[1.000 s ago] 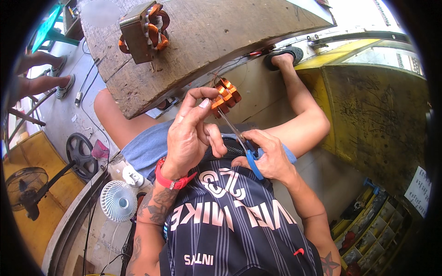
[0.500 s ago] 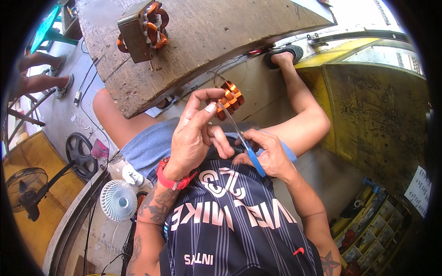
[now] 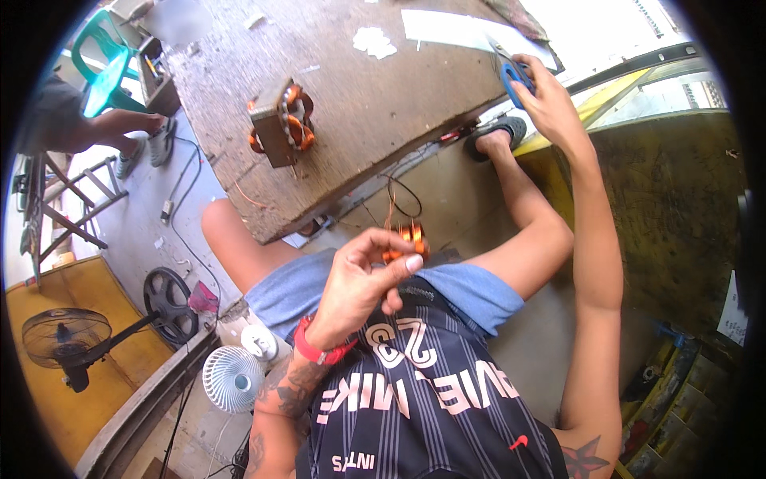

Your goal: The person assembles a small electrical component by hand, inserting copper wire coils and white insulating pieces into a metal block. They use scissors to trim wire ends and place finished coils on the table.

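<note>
My left hand point(image 3: 359, 283) is raised over my lap, its thumb and fingers pinched together at a bundle of copper wire coils point(image 3: 413, 234). The fingers partly cover the coils, and wire ends trail up from them toward the table edge. Out to the far right, my right hand point(image 3: 550, 100) grips blue-handled scissors point(image 3: 515, 80) over the right end of the table, blades pointing away across a white paper sheet point(image 3: 455, 30). A metal motor core with copper windings point(image 3: 281, 124) stands on the wooden table point(image 3: 383, 104).
Small white paper pieces point(image 3: 373, 42) lie on the table. A white desk fan point(image 3: 231, 379) and a black fan point(image 3: 68, 339) are at the left, near a black wheel point(image 3: 171, 307). Another person's legs point(image 3: 124, 132) stand by a green chair point(image 3: 108, 68). A yellow panel point(image 3: 670, 199) is at the right.
My right hand has moved with the scissors from beside the left hand out to the table's right end. The left hand stays at the coils. The view has shifted, showing more of the table.
</note>
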`<state>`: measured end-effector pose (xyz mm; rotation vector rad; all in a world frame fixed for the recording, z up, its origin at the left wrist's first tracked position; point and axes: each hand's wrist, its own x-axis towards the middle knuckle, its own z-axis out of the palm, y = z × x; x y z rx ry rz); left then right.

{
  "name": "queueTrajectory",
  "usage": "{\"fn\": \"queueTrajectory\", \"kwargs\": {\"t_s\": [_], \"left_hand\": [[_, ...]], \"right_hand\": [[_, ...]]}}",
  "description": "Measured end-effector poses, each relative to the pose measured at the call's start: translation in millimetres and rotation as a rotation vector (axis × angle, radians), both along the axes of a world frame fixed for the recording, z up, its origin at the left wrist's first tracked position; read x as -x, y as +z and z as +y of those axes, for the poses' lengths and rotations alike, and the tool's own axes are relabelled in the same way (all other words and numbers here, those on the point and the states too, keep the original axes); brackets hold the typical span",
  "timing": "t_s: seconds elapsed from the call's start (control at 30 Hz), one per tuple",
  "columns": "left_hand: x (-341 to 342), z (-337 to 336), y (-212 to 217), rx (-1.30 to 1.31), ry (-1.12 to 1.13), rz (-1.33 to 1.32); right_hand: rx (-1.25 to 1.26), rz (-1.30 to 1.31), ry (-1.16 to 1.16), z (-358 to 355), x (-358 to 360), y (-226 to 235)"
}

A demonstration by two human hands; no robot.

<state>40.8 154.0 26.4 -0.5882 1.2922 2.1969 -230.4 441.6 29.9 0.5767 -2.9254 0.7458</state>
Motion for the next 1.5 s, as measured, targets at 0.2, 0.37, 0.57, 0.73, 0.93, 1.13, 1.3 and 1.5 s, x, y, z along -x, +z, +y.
{"fn": "queueTrajectory", "kwargs": {"t_s": [0.2, 0.37, 0.57, 0.73, 0.93, 1.13, 1.3, 1.5], "left_hand": [[-9, -84, 128, 0.488, 0.086, 0.335], [152, -216, 238, 1.216, -0.033, 1.007], [320, -212, 114, 1.569, -0.461, 1.142], [318, -147, 23, 1.659, -0.803, 1.101], [304, -142, 46, 1.633, -0.671, 1.05], [233, -178, 66, 1.297, 0.018, 1.056], [138, -194, 28, 0.947, 0.495, 0.717], [36, -216, -24, 0.903, 0.66, 0.486]], "right_hand": [[-0.322, 0.27, -0.078, -20, 61, -20], [-0.114, 0.498, 0.177, -78, 37, -13], [-0.056, 0.36, 0.66, -181, 35, -28], [-0.012, 0.227, 0.658, -149, 68, -23], [0.234, 0.348, 0.37, -170, 52, -8], [0.02, 0.448, 0.496, -233, 55, -1], [-0.164, 0.517, 0.506, -265, 75, -13], [-0.065, 0.817, 0.374, -280, 115, -1]]}}
